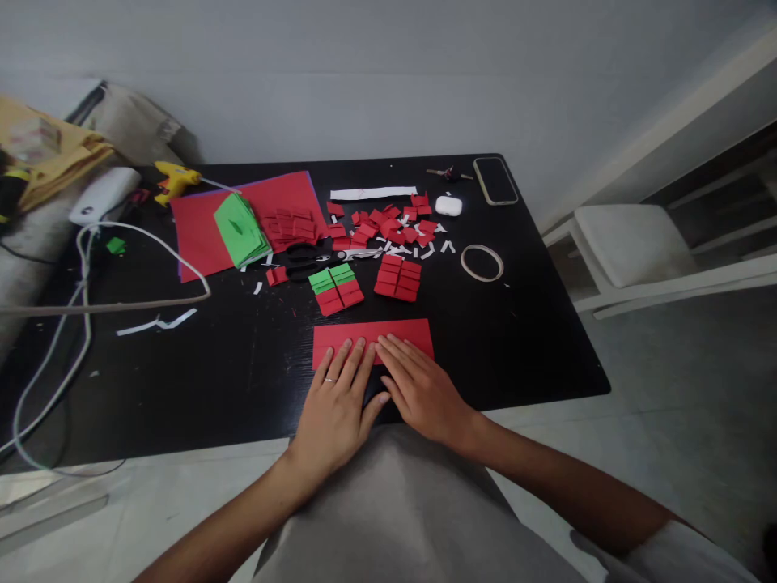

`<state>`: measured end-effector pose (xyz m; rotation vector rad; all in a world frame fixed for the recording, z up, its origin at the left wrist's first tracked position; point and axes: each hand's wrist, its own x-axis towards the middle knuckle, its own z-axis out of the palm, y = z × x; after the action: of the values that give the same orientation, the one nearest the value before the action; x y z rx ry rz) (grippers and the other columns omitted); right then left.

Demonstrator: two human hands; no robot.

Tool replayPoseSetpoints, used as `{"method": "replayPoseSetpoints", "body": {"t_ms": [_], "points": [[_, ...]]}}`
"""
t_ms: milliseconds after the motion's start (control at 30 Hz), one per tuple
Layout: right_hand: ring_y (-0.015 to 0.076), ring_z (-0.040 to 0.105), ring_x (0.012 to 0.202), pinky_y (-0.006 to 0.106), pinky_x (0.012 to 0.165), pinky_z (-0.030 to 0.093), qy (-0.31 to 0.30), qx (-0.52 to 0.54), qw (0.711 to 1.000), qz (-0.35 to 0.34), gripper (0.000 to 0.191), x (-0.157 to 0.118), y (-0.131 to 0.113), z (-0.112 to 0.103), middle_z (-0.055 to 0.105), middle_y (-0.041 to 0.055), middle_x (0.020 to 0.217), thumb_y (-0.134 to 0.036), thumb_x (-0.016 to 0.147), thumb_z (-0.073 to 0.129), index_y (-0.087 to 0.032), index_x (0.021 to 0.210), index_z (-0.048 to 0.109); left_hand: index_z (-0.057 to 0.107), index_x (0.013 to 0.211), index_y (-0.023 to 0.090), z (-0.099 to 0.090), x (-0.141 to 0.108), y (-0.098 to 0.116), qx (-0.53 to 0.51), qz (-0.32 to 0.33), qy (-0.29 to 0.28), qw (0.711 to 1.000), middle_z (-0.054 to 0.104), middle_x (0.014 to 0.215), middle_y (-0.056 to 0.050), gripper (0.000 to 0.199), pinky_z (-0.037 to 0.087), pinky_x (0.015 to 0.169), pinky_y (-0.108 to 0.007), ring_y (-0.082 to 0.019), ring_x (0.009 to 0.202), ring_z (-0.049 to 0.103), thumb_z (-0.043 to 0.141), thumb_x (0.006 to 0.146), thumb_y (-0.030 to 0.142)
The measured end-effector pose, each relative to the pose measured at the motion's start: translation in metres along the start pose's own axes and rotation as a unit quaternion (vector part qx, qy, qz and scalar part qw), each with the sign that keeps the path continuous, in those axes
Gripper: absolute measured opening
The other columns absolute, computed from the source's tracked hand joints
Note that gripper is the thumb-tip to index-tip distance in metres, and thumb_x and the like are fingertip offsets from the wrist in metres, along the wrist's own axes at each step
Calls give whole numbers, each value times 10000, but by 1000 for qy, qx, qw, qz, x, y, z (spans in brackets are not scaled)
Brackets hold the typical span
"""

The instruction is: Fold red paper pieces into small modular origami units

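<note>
A long red paper strip lies flat near the front edge of the black table. My left hand rests on its lower left part, fingers spread, a ring on one finger. Against it on the right, my right hand lies on the strip with its fingers stretched out. Both thumbs point toward each other below the paper. Just beyond the strip are a green and red folded paper block and an all-red one.
Scissors, small red folded pieces and white scraps lie behind. Green papers rest on red sheets at left, near a yellow glue gun and cables. A tape ring and phone are at right.
</note>
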<state>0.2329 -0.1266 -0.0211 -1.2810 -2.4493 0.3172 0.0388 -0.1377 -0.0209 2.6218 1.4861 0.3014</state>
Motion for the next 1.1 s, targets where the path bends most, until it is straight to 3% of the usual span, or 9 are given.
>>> {"method": "replayPoseSetpoints", "body": {"t_ms": [133, 333, 500, 733, 967, 1100], "points": [[268, 477, 1494, 468, 1230, 459, -6, -10, 1000, 17, 509, -14, 9, -7, 516, 161, 1576, -282, 1070, 477, -52, 1524, 489, 440, 1567, 95, 0, 0, 0, 6, -2, -1, 1000, 497, 1602, -140, 669, 341, 1241, -540, -345, 1496, 436, 445, 1049, 517], [282, 466, 1499, 519, 1228, 442, -5, -32, 998, 53, 581, -31, 17, -16, 495, 150, 1591, -294, 1065, 502, -116, 1603, 378, 432, 1575, 100, 0, 3, 4, 11, -16, 7, 1000, 550, 1553, -156, 683, 343, 1224, -541, -354, 1459, 473, 449, 1044, 530], [272, 483, 1489, 528, 1227, 437, -5, -48, 997, 56, 532, -31, 17, -16, 505, 135, 1583, -314, 1076, 477, -115, 1568, 438, 433, 1578, 110, 1, 5, 6, 21, -21, 10, 1000, 575, 1525, -164, 673, 343, 1214, -530, -356, 1433, 500, 450, 1046, 523], [271, 535, 1449, 540, 1225, 432, 11, -35, 998, 59, 488, -30, 17, -17, 543, 124, 1555, -292, 1070, 500, -140, 1534, 491, 405, 1586, 82, -7, -15, -18, 38, -47, 19, 998, 573, 1530, -166, 691, 299, 1232, -551, -369, 1428, 501, 466, 1043, 505], [266, 704, 1249, 549, 1223, 434, 124, 32, 985, 117, 344, -2, -2, -18, 726, 129, 1342, -275, 1034, 559, -156, 1335, 674, 395, 1593, 97, -6, -22, -24, 35, -58, 27, 997, 570, 1531, -172, 700, 305, 1223, -561, -386, 1439, 487, 459, 1039, 519], [229, 593, 1396, 437, 1211, 476, 62, 84, 994, 23, 380, 21, -23, -5, 674, 95, 1430, -257, 1060, 495, -167, 1401, 636, 426, 1571, 79, -4, -23, -24, 36, -52, 31, 998, 559, 1542, -171, 671, 301, 1224, -563, -386, 1441, 480, 459, 1039, 488]]}}
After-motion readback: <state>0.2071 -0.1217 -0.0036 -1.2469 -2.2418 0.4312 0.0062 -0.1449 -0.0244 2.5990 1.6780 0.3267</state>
